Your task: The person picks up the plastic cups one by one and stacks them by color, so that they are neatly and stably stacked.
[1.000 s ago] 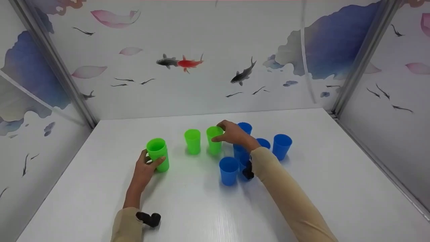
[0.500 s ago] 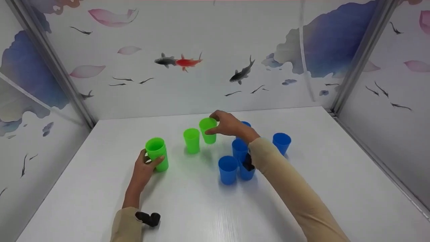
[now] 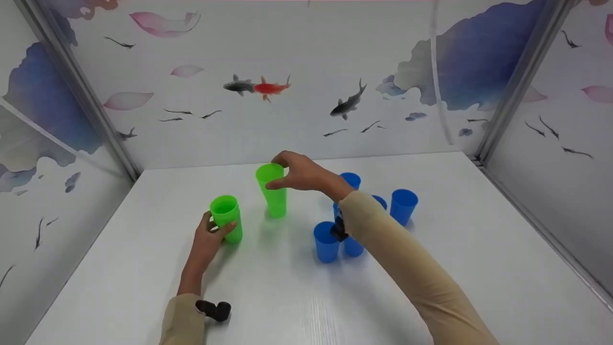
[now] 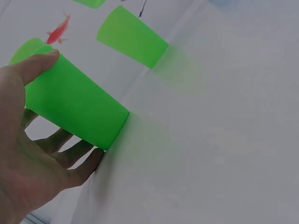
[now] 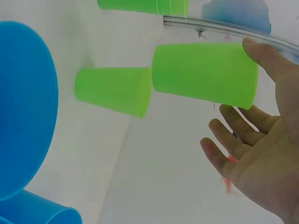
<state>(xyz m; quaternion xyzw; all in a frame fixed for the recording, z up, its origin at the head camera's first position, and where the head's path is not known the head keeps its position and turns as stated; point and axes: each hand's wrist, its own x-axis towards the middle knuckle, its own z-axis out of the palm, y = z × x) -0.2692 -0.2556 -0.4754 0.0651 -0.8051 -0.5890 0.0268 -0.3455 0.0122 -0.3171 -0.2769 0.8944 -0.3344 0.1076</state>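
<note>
My right hand [image 3: 306,172] pinches a light green cup [image 5: 205,74] near its rim, thumb on one side and fingers on the other. That cup is held upright in the air over a second light green cup [image 5: 112,88], which stands on the white table. Its base is at the standing cup's rim; whether they touch I cannot tell. To the left, my left hand [image 3: 209,237] grips a small stack of nested green cups [image 3: 231,223] resting upright on the table. The left wrist view shows the thumb across the green stack [image 4: 79,98] and fingers curled behind it.
Several blue cups stand upright at the right, among them a front blue cup [image 3: 327,245], a right-hand blue cup [image 3: 403,208] and a back blue cup [image 3: 351,180]. My right sleeve [image 3: 397,254] passes over some of them. A patterned wall [image 3: 297,134] borders the table's far edge.
My right hand lifted the light green cup from beside the blue cups and carried it left, over the other light green cup. The left hand and its stack stayed in place.
</note>
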